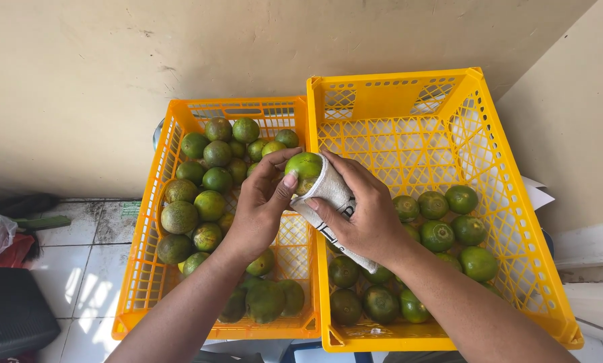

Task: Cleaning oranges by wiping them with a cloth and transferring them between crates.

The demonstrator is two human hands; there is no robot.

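Two hands on one fruit, held over the crate divide

Green citrus fruit [303, 164] sits between both my hands, above the shared rims of the left crate [135, 269] and right crate [523, 222]. Left hand [261, 208] closes fingers and thumb on the fruit's left side. Right hand [365, 208] is curled round a white cloth [328, 191], pressing it vs. the fruit's right and underside. Fruit is roundish, no clear long axis. Both forearms come up from the bottom edge, wrists angled inward, approx. equally near. Both crates hold more green fruit.
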